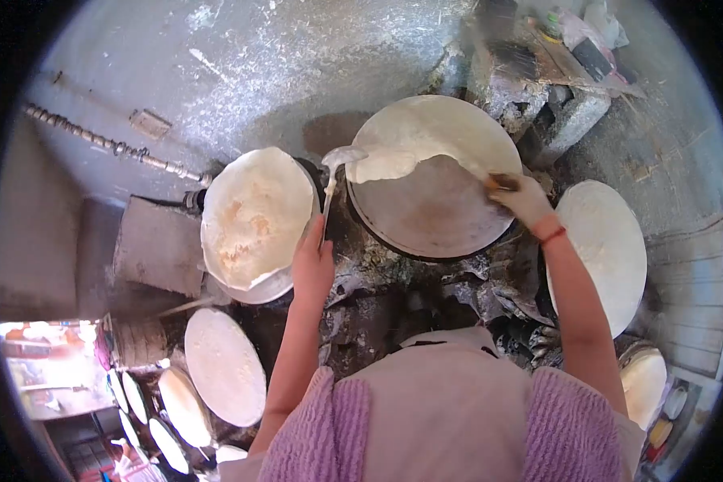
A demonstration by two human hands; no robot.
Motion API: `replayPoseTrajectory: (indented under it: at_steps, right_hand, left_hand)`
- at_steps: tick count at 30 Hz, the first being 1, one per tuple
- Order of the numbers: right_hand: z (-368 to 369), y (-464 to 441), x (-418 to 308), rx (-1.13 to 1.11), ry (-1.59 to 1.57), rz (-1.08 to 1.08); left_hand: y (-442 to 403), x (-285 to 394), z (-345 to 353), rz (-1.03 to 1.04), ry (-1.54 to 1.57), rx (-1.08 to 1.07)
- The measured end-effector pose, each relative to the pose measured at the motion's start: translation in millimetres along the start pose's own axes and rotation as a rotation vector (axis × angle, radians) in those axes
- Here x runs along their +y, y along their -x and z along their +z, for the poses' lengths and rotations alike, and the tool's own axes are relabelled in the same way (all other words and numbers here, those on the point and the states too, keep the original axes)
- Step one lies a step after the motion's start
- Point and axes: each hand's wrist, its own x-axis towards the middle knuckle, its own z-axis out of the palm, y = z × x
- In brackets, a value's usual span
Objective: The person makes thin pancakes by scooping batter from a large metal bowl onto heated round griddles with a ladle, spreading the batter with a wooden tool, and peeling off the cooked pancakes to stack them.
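Observation:
A round griddle (430,213) stands in front of me, its far half coated with pale batter (434,124) and its near half bare and grey-brown. My left hand (313,269) is closed around the handle of a metal ladle (343,156), whose bowl is over the griddle's left edge with batter on it. At the right edge, my right hand (530,202) grips a small brown spreader (502,183) against the batter. The spreader's full shape is partly hidden by my fingers.
A second pan to the left bears a thin flatbread (257,221) with browned patches. Another pale round sheet (604,249) lies on the right. Several pale discs, including a large one (225,367), stand at the lower left. A cluttered ledge (574,60) is at the back right.

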Motion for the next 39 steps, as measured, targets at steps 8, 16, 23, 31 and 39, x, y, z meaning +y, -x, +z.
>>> replayPoseTrajectory:
  at_steps: [8, 16, 23, 31, 39]
  right_hand:
    - [28, 68, -45, -0.321, -0.007, 0.138]
    - [87, 223, 107, -0.223, 0.291, 0.572]
    - [169, 130, -82, 0.153, -0.757, 0.430]
    - [257, 117, -84, 0.006, -1.043, 0.677]
    - [84, 170, 3, 0.101, -0.366, 0.734]
  left_hand:
    - [103, -11, 32, 0.011, 0.126, 0.055]
    - [143, 6, 27, 0.054, 0.283, -0.315]
    - [127, 1, -48, -0.121, 1.182, -0.359]
    - [152, -100, -97, -0.543, 1.250, 0.131]
    - [162, -123, -115, -0.499, 1.286, 0.246]
